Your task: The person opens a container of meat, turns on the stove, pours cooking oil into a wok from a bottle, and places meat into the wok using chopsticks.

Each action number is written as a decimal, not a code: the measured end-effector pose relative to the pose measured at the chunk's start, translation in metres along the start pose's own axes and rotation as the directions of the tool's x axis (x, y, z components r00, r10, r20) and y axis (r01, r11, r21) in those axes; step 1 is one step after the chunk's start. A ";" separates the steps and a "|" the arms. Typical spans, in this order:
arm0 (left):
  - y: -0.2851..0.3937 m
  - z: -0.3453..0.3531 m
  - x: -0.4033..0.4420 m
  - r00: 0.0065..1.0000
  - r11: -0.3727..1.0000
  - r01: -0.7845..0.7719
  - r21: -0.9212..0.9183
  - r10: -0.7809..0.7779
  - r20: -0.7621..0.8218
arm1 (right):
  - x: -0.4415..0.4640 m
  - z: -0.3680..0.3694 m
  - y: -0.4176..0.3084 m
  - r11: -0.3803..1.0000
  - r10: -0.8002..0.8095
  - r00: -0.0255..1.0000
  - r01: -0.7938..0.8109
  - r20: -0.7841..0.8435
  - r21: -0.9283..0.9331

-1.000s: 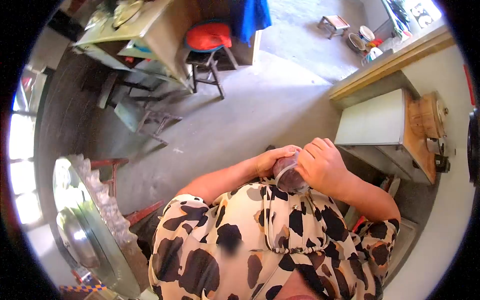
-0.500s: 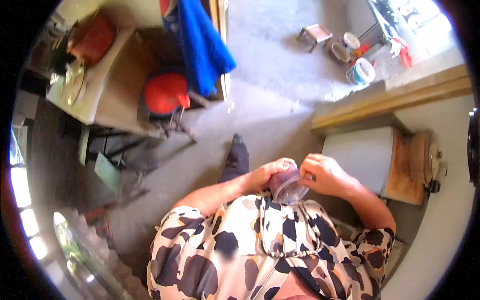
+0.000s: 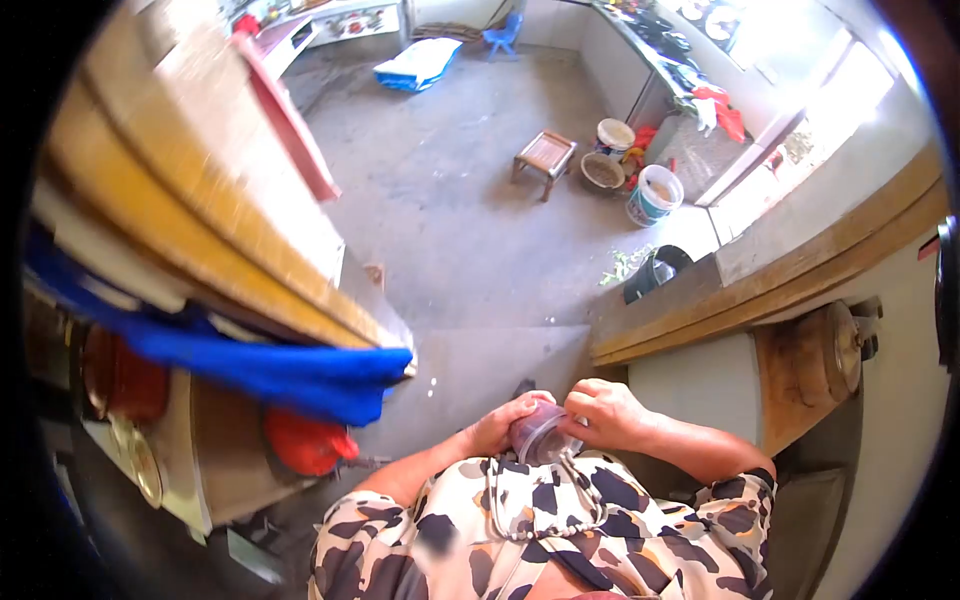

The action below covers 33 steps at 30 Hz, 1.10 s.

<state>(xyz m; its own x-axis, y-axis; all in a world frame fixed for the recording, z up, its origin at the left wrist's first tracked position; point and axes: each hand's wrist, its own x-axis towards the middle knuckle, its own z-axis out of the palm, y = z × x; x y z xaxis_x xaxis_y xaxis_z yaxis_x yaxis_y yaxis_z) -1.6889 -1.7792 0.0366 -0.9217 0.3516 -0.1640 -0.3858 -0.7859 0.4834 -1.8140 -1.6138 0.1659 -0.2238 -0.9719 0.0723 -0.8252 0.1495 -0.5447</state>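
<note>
Close to my chest is a clear plastic tub (image 3: 543,440), tilted, with something dark reddish showing through its wall. My left hand (image 3: 503,422) is wrapped round the tub's left side. At the tub's rim, on the right, my right hand (image 3: 606,412) has its fingers curled and pinched together. The fingertips are partly hidden, so I cannot tell whether they grip the rim or something small inside it.
A doorway with a yellow wooden frame (image 3: 215,240) opens ahead. A blue cloth (image 3: 270,375) hangs at left above a red stool (image 3: 305,442). Beyond stand a small wooden stool (image 3: 546,153), a white bucket (image 3: 655,196) and a black bucket (image 3: 657,272). At right is a wooden-topped cabinet (image 3: 790,375).
I have moved forward toward the doorway, and more of the room beyond shows. The blue cloth now lies lower left in view. Both hands stay at the tub, which sits slightly lower and further left.
</note>
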 end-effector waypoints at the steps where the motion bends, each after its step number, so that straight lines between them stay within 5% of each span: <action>1: 0.010 -0.010 0.014 1.000 1.000 0.011 -0.003 -0.011 0.003 | 0.012 -0.007 0.015 0.998 0.021 1.000 -0.022 0.024 0.063; 3: 0.041 -0.028 0.039 1.000 1.000 0.013 -0.012 -0.013 0.010 | 0.047 -0.025 0.047 0.969 0.019 0.998 -0.032 0.057 0.244; 6: 0.090 -0.049 0.087 0.999 0.995 -0.039 -0.089 0.041 0.012 | 0.077 -0.041 0.115 0.698 0.349 0.920 -0.383 0.179 0.605; 11: 0.185 -0.086 0.180 0.996 0.996 -0.050 -0.071 0.055 0.072 | 0.156 -0.107 0.208 0.810 0.197 0.957 -0.282 0.215 0.513; 13: 0.223 -0.110 0.224 0.999 0.948 0.025 0.318 -0.031 0.014 | 0.190 -0.128 0.242 0.796 0.157 0.942 -0.298 0.296 0.527; 15: 0.270 -0.094 0.259 0.996 0.696 0.083 0.714 -0.034 -0.082 | 0.224 -0.147 0.271 0.800 0.147 0.917 -0.331 0.372 0.500; 18: 0.326 -0.082 0.294 0.999 0.681 0.014 0.732 -0.039 0.018 | 0.274 -0.180 0.295 0.854 0.125 0.911 -0.301 0.393 0.425; 25: 0.387 -0.154 0.353 0.969 0.267 -0.229 0.936 0.151 0.194 | 0.360 -0.188 0.365 0.974 0.055 0.988 -0.085 0.146 0.209; 30: 0.469 -0.243 0.403 0.949 0.290 -0.262 0.920 0.250 0.191 | 0.464 -0.176 0.434 0.996 -0.013 0.999 0.009 0.040 0.089; 32: 0.516 -0.291 0.426 0.917 0.106 -0.346 0.932 0.251 0.311 | 0.508 -0.176 0.455 0.997 -0.076 0.996 0.076 -0.041 -0.001; 33: 0.536 -0.301 0.431 0.958 0.341 -0.250 0.906 0.223 0.181 | 0.531 -0.179 0.466 0.997 -0.073 0.994 0.071 -0.075 -0.035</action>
<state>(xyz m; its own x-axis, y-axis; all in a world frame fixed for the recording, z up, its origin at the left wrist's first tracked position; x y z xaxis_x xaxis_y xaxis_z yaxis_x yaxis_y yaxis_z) -2.3053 -2.2019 -0.0337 -0.9615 0.2535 0.1061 0.1364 0.1050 0.9851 -2.4097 -2.0277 0.0998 -0.2011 -0.9638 0.1748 -0.8568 0.0867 -0.5083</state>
